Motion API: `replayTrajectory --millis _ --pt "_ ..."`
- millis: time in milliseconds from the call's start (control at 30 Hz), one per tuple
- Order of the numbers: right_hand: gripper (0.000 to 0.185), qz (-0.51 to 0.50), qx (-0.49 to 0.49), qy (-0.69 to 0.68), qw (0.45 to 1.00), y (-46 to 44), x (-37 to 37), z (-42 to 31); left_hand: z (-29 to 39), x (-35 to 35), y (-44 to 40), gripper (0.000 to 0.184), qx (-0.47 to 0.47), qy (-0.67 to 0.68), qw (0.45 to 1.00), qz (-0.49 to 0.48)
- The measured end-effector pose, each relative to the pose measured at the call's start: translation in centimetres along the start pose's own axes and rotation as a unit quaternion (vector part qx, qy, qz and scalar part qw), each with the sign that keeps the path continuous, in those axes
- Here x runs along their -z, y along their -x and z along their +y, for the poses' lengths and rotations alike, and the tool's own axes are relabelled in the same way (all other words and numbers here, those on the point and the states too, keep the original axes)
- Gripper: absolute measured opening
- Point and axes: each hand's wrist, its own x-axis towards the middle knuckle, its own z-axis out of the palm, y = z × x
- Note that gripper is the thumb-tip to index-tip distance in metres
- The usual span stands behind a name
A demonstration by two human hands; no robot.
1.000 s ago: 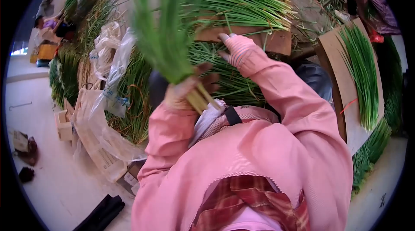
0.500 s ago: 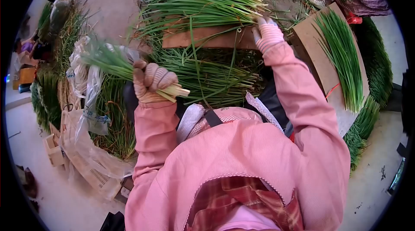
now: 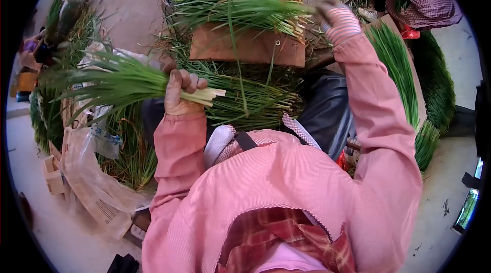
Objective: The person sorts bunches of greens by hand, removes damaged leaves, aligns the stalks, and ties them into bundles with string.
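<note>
My left hand (image 3: pixel 185 88), in a striped glove, is closed around a bunch of garlic chives (image 3: pixel 120 80). Their pale cut ends point right and the green leaves fan out to the left. At the right end of a loose pile of garlic chives (image 3: pixel 240 4) on a brown board (image 3: pixel 240 48), my gloved right hand (image 3: pixel 333 15) pinches the stem ends of a few blurred chives. Its fingertips are smeared by motion. Below the board, more long green stalks (image 3: pixel 255 94) lie in front of my lap.
A second board at right carries a neat row of chives (image 3: pixel 396 63), beside dense green bundles (image 3: pixel 434 78). Plastic sheeting (image 3: pixel 102 171) and a pale crate (image 3: pixel 53 173) are at left. At upper right is another person's checked sleeve (image 3: pixel 422 4).
My right hand has moved right and up, drawing a few chives from the pile. My left hand's bunch has swung lower and its leaves spread wider. The view has shifted slightly.
</note>
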Motion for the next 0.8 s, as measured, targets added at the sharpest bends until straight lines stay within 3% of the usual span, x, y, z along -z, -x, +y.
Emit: replayTrajectory --millis 67,167,200,267,333,367,400,467,533,600,667,733,800 --pt "0.017 -0.065 -0.040 0.076 0.994 -1.6 2.7 -1.9 -0.4 -1.4 0.3 0.023 -0.018 -0.038 0.993 0.108" --pt "0.022 -0.128 -0.064 0.151 0.978 -5.0 5.5 -3.0 0.6 -1.1 0.5 0.020 -0.003 -0.028 0.998 0.055" --pt "0.018 -0.034 -0.057 0.003 0.998 -6.7 6.2 -1.6 0.7 -1.2 0.8 0.020 -0.010 -0.027 0.998 0.052" --pt "0.019 0.110 -0.024 -0.302 0.947 -9.8 8.0 0.6 0.9 -1.5 0.7 0.024 -0.032 -0.075 0.995 0.065" --pt "0.029 0.131 -0.105 -0.328 0.930 -10.1 10.0 -3.3 0.6 -1.1 0.7 0.029 -0.051 -0.070 0.994 0.069" --pt "0.020 0.212 -0.009 -0.312 0.926 -10.5 10.6 -3.5 0.4 -1.4 0.8 0.030 -0.043 -0.069 0.992 0.092" --pt "0.016 0.240 0.021 -0.327 0.914 -10.0 10.4 -6.5 0.0 -1.7 0.8 0.031 -0.034 -0.068 0.990 0.117" --pt "0.018 0.256 -0.027 -0.346 0.902 -8.5 9.1 -8.9 -1.0 -2.5 0.8 0.034 -0.049 -0.058 0.988 0.133" --pt "0.016 0.181 -0.041 -0.326 0.927 -4.9 6.1 -10.2 -2.4 -3.1 1.2 0.029 0.003 -0.014 0.979 0.202" --pt "0.016 0.121 -0.110 -0.463 0.871 0.1 0.3 -11.2 -4.5 -3.4 1.6 0.024 0.083 0.025 0.960 0.267" --pt "0.015 0.033 -0.200 -0.409 0.890 5.4 -3.4 -13.4 -6.6 -2.9 1.9 0.023 0.112 -0.037 0.944 0.307" --pt "0.015 -0.017 -0.139 -0.317 0.938 9.2 -5.1 -15.2 -7.8 -2.3 1.9 0.024 0.179 -0.119 0.900 0.380" --pt "0.019 -0.052 -0.077 -0.312 0.945 11.7 -5.8 -16.4 -8.7 -0.7 2.3 0.026 0.185 -0.171 0.897 0.363"
